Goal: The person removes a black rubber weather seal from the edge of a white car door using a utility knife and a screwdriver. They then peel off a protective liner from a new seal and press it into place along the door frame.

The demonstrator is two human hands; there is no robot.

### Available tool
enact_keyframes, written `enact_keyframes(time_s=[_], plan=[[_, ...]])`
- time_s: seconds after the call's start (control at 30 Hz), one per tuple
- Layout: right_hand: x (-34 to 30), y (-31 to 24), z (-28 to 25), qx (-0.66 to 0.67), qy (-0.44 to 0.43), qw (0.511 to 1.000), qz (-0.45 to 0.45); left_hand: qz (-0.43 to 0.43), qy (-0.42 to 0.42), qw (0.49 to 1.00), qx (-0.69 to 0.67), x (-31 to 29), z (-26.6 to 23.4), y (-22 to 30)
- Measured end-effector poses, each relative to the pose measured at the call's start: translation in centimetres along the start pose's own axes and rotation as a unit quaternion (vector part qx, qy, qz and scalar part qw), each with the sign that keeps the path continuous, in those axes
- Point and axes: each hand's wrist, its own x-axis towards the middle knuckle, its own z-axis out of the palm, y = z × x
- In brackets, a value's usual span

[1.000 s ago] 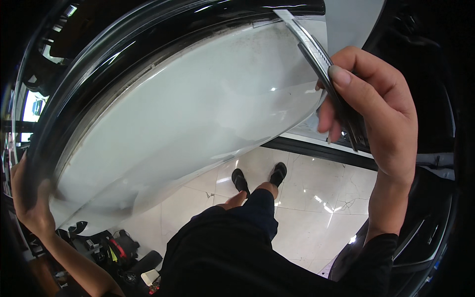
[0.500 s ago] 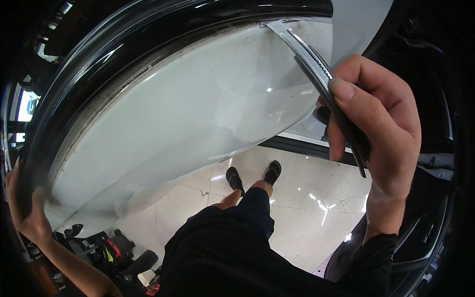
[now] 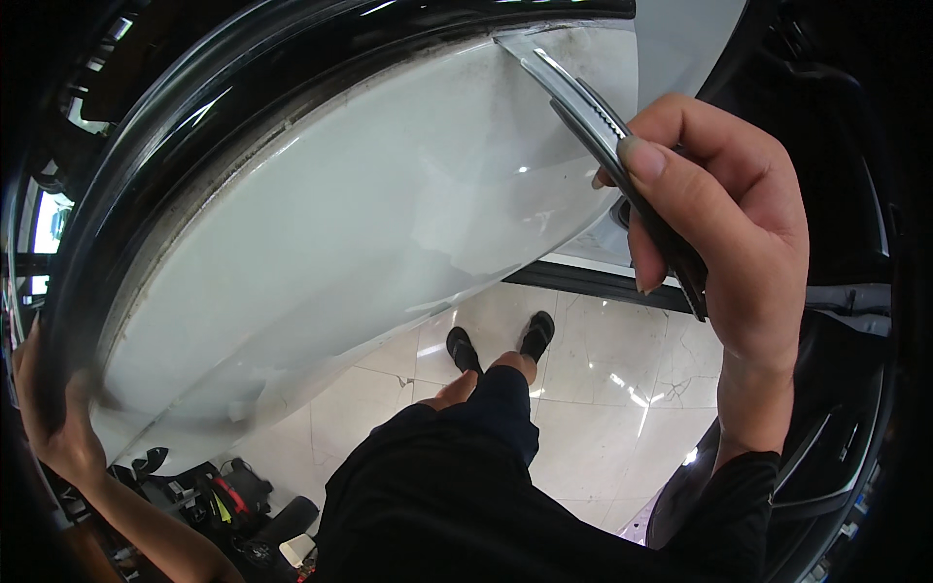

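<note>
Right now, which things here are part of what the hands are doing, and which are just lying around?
In use:
- right hand, gripping the slim dark knife with its metal tip against the white car panel
- left hand, holding the panel's dark edge trim

Lying about:
- dark bags and gear on the tiled floor

This is a car workshop or detailing bay. A white car door panel [image 3: 369, 223] with a black window frame fills most of the view. Below the panel lies a glossy, pale tiled floor [image 3: 603, 379] that mirrors the ceiling lights. Lower left of the panel, tools and bags [image 3: 219, 496] lie heaped on the floor.
</note>
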Motion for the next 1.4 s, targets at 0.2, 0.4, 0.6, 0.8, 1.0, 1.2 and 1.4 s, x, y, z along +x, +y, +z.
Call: enact_keyframes(time_s=[0.2,0.4,0.6,0.8,1.0,1.2,1.4], plan=[[0.0,0.4,0.2,0.024,0.001,1.000,-0.013,-0.005,-0.001,1.000,0.024,-0.2,-0.3,-0.7],[0.1,1.0,0.7,0.069,-0.004,0.998,-0.011,0.010,0.006,1.000,0.020,-0.1,-0.1,-0.3],[0.1,1.4,1.3,0.131,-0.029,0.991,0.010,0.003,0.012,1.000,-0.014,0.1,0.3,-0.1],[0.4,3.3,1.1,-0.076,0.028,0.982,-0.171,-0.002,0.015,1.000,-0.015,0.0,0.4,0.1],[0.5,3.6,1.3,0.041,-0.012,0.993,-0.108,0.002,0.017,1.000,-0.006,0.1,0.4,0.1],[0.3,3.7,1.2,0.062,0.004,0.995,-0.077,0.008,0.007,1.000,0.000,0.0,0.2,0.0],[0.0,2.0,1.3,0.046,0.023,0.997,-0.054,0.009,0.006,1.000,-0.007,0.0,0.3,-0.2]])
